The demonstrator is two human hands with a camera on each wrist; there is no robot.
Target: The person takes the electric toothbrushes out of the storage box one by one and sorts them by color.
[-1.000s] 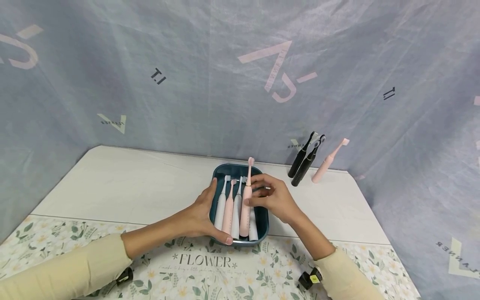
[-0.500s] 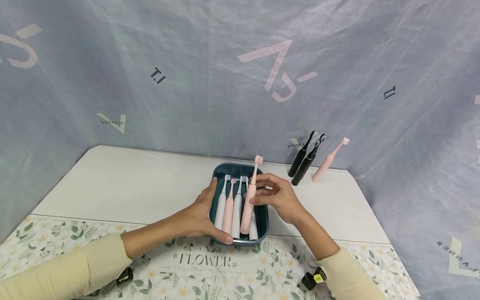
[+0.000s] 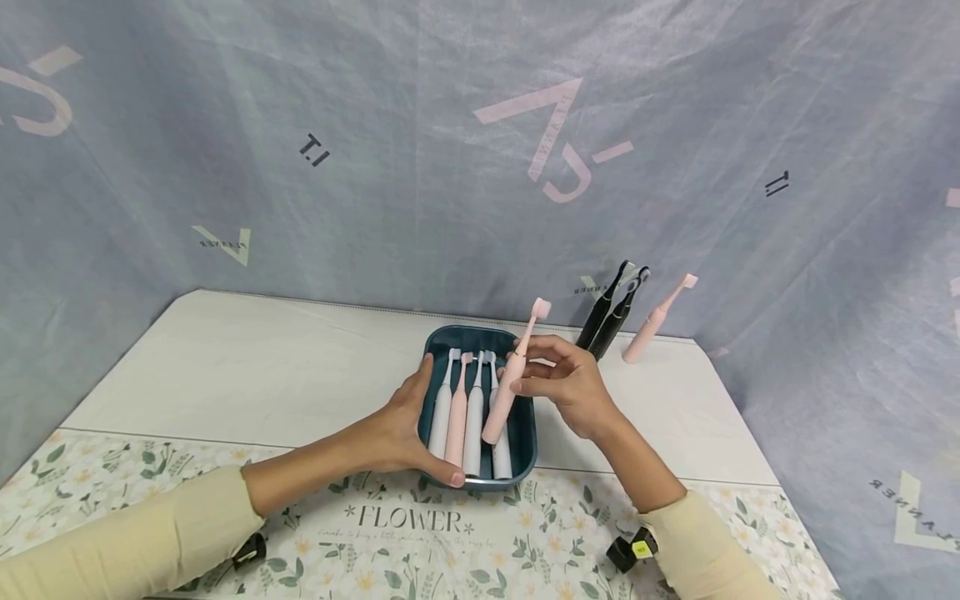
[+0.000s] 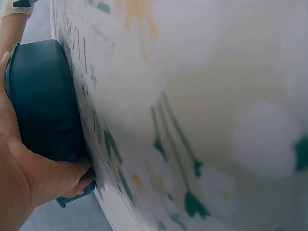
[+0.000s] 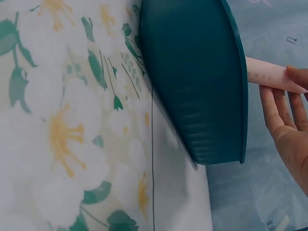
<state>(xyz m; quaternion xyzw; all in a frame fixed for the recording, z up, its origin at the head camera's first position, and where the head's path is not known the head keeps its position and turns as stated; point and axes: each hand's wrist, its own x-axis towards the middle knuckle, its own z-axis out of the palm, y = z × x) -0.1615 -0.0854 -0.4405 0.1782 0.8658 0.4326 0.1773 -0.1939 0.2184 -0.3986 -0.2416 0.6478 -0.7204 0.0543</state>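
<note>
My right hand pinches a pink electric toothbrush by its handle, tilted with its head up and to the right, above the right part of a dark teal bin. In the right wrist view the pink handle shows beyond the bin's rim, between thumb and fingers. My left hand grips the bin's near left corner, thumb on the front rim and fingers along the left side. Inside the bin, several toothbrushes lie side by side: a pink toothbrush between white ones, with a white toothbrush partly hidden under the held one.
Two black electric toothbrushes and another pink toothbrush stand upright at the back right, near the grey cloth backdrop. My right hand partly covers the black ones. A floral mat covers the near table.
My right hand has lifted the pink toothbrush up and to the right, tilting its head rightward and uncovering more of the white toothbrush beneath. My left hand stays on the bin.
</note>
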